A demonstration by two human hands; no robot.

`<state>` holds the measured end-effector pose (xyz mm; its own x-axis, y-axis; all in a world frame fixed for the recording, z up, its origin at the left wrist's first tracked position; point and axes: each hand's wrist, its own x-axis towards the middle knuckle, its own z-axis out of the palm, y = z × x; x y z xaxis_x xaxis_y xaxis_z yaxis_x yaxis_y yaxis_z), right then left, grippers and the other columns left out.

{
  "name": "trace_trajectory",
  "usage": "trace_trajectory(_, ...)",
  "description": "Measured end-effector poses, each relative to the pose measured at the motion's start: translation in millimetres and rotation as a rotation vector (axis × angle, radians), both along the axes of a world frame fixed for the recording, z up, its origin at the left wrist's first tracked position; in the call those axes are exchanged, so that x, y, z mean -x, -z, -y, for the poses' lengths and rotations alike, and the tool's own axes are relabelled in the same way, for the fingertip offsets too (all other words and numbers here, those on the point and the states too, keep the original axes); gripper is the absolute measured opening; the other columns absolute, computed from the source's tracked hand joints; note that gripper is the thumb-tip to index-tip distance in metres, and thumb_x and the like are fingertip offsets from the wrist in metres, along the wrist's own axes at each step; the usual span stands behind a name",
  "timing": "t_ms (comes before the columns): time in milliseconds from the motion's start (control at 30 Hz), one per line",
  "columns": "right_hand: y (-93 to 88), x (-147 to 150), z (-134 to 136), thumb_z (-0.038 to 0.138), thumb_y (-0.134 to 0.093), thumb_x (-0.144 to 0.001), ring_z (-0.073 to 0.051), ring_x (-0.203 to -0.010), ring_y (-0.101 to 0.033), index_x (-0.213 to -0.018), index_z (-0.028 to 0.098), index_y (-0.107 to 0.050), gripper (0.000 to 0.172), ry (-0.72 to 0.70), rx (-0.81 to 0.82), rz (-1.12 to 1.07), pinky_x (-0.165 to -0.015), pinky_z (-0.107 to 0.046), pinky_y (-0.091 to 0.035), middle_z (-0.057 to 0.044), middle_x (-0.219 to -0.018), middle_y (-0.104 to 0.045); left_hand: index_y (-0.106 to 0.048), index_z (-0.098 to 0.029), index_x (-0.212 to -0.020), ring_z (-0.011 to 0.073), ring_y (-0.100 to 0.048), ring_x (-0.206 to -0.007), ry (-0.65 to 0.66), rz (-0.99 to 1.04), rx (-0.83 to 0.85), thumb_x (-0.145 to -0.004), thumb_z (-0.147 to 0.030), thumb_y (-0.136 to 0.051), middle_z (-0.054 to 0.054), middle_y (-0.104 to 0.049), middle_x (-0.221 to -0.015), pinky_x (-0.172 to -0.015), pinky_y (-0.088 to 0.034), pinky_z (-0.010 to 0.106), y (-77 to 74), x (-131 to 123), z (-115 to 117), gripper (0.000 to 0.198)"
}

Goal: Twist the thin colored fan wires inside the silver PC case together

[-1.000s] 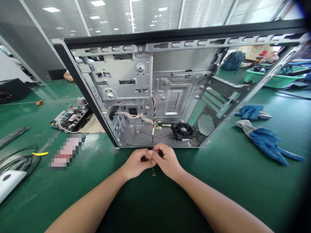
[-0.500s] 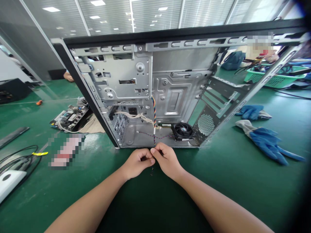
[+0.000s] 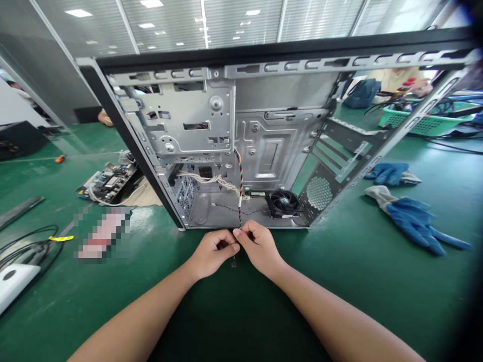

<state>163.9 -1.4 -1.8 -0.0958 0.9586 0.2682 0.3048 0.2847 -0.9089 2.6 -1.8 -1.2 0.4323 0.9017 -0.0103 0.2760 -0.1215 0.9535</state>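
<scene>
An open grey computer case [image 3: 287, 75] lies on its side on the green table. A braided multicoloured cable [image 3: 240, 186] runs out of it toward me. My left hand [image 3: 212, 252] and my right hand [image 3: 259, 247] meet at the case's front edge, both closed in a pinch on this cable. The cable's small black connector [image 3: 233, 263] dangles just below my fingers. Inside the case, a black fan [image 3: 284, 202] sits on the floor panel and a bundle of white wires [image 3: 209, 179] lies to its left.
A circuit board [image 3: 111, 182] lies left of the case, with black cables [image 3: 28, 250] and a white device [image 3: 13, 281] nearer me. Blue gloves [image 3: 413, 217] lie to the right. A green basket [image 3: 422, 120] stands far right, behind the case frame.
The dangling connector has risen slightly toward my fingers as the cable is drawn through the pinch. Both hands stay in nearly the same place.
</scene>
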Motion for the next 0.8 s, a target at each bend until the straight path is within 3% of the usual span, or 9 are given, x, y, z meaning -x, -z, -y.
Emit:
trace_trajectory(333,1.3,-0.3,0.2,0.032,-0.053,-0.086,-0.011,-0.053,-0.04,-0.061,0.021,-0.043,0.029,0.009,0.015,0.016,-0.051,-0.024,-0.032,0.005,-0.054,-0.042,-0.058,-0.013,-0.069,0.0096,-0.049,-0.054,-0.011,-0.05,-0.032,-0.084,-0.031,-0.057,-0.001,-0.056,-0.061,-0.053,-0.037,0.021,-5.2,-1.9,1.0,0.023)
trace_trajectory(567,-0.3,0.6,2.9,0.032,-0.056,-0.085,-0.011,-0.052,-0.043,-0.061,0.021,-0.046,0.028,-0.002,0.0,0.03,-0.052,-0.024,-0.035,0.004,-0.055,-0.047,-0.055,-0.016,-0.063,0.0092,-0.048,-0.052,-0.061,-0.175,-0.386,-0.08,-0.026,-0.063,-0.002,-0.056,-0.057,-0.053,-0.038,0.021,-1.9,-2.1,7.4,0.021)
trace_trajectory(800,0.9,0.6,1.5,0.033,-0.055,-0.086,-0.011,-0.053,-0.043,-0.061,0.021,-0.046,0.028,0.003,0.013,0.031,-0.052,-0.024,-0.035,0.004,-0.055,-0.047,-0.057,-0.016,-0.066,0.0097,-0.052,-0.052,-0.105,-0.201,-0.37,-0.078,-0.029,-0.067,-0.001,-0.059,-0.059,-0.053,-0.04,0.021,0.6,-1.7,7.1,0.02)
